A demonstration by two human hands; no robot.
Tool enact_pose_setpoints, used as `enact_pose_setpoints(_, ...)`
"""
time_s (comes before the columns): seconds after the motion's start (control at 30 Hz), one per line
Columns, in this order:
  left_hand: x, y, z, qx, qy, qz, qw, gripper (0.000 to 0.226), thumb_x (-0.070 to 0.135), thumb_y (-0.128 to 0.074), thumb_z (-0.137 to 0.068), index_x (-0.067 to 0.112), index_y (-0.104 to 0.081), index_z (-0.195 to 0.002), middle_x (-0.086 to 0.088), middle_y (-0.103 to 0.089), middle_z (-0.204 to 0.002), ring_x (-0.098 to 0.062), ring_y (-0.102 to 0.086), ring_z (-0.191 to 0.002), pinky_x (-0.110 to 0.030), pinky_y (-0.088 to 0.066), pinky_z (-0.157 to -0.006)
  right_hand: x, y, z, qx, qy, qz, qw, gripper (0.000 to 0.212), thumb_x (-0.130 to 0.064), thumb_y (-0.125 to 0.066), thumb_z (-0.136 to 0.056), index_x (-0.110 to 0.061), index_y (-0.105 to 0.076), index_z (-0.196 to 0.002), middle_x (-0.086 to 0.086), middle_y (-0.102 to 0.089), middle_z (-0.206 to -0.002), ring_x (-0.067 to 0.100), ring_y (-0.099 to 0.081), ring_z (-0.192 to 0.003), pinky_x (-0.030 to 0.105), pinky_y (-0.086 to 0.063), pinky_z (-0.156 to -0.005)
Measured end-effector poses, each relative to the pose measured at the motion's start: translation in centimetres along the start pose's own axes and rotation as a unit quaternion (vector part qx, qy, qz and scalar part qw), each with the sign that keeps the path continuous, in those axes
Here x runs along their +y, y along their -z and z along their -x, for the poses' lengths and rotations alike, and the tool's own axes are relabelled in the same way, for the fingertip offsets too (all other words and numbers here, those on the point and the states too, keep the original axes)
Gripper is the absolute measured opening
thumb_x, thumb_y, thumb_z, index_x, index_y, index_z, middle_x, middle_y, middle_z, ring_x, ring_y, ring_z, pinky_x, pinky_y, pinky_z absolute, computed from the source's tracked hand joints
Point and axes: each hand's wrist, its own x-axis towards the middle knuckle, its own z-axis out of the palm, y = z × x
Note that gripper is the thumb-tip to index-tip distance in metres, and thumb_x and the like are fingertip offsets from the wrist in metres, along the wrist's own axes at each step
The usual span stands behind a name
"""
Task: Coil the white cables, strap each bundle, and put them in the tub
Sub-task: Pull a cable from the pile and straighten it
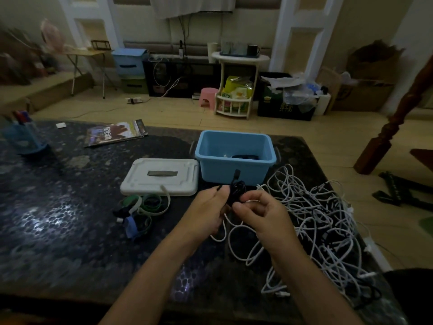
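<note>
Left hand [212, 207] and right hand [260, 212] both gripped a small black cable bundle [236, 191], before the blue tub [234, 158], white cables [316, 221] heaped toward the tabletop's [70, 219] right edge

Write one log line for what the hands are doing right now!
left hand: holds dark cable bundle | right hand: pinches same bundle | blue tub: open, lid beside it | white cables: tangled, uncoiled

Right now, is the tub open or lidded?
Open. The tub has no lid on; the white lid lies flat on the table beside it, to its left.
</note>
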Motion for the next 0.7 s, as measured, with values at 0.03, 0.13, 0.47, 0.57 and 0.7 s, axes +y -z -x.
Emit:
enact_pose_setpoints(0.03,0.0,-0.1,0.0,0.002,-0.004,0.006,1.000,0.032,0.032,-0.037,-0.106,0.015,-0.054,-0.084,-0.001,-0.041,-0.062,-0.008,-0.033,-0.044,-0.022,-0.025,-0.043,0.1,0.1,-0.1,-0.003,0.000,0.019,1.000,0.014,-0.008,-0.077,-0.084,-0.014,-0.067,-0.093,-0.004,-0.071,-0.073,0.006,-0.069,-0.073,0.016,-0.052,-0.064)
enact_pose_setpoints(0.13,0.0,-0.1,0.0,0.014,-0.010,0.039,0.999,0.020,0.026,-0.038,-0.107,0.014,-0.054,-0.108,-0.002,-0.042,-0.062,-0.007,-0.034,-0.043,-0.021,-0.026,-0.041,0.2,0.1,0.0,-0.028,0.017,0.075,0.997,0.013,-0.007,-0.075,-0.086,-0.019,-0.070,-0.087,-0.005,-0.072,-0.078,0.003,-0.067,-0.074,0.013,-0.049,-0.064)
enact_pose_setpoints(0.47,-0.1,1.6,0.4,-0.057,-0.057,0.055,0.995,0.016,0.021,-0.061,-0.096,0.008,-0.063,-0.086,-0.012,-0.059,-0.067,-0.012,-0.035,-0.041,-0.023,-0.025,-0.042,-0.9,2.0,-0.7,-0.098,-0.001,0.094,0.991,0.004,-0.006,-0.072,-0.087,-0.005,-0.073,-0.084,-0.004,-0.063,-0.056,0.004,-0.055,-0.050,0.017,-0.041,-0.053)
enact_pose_setpoints(0.57,-0.5,1.9,0.6,-0.094,-0.078,-0.015,0.992,0.011,0.019,-0.070,-0.090,0.010,-0.074,-0.086,-0.010,-0.061,-0.067,-0.010,-0.044,-0.046,-0.019,-0.034,-0.045,-1.8,3.2,-0.6,-0.149,-0.075,0.017,0.986,0.018,-0.003,-0.061,-0.093,-0.002,-0.073,-0.106,0.009,-0.078,-0.093,0.015,-0.074,-0.084,0.019,-0.055,-0.069)
enact_pose_setpoints(0.7,-1.2,2.3,0.1,-0.126,-0.118,-0.108,0.979,0.006,0.031,-0.077,-0.078,0.030,-0.080,-0.083,0.008,-0.068,-0.073,-0.010,-0.060,-0.072,-0.023,-0.047,-0.069,-2.9,4.5,-0.3,-0.192,-0.195,-0.057,0.960,0.039,-0.019,-0.040,-0.098,-0.007,-0.071,-0.120,0.012,-0.075,-0.109,0.018,-0.073,-0.094,0.024,-0.057,-0.071)
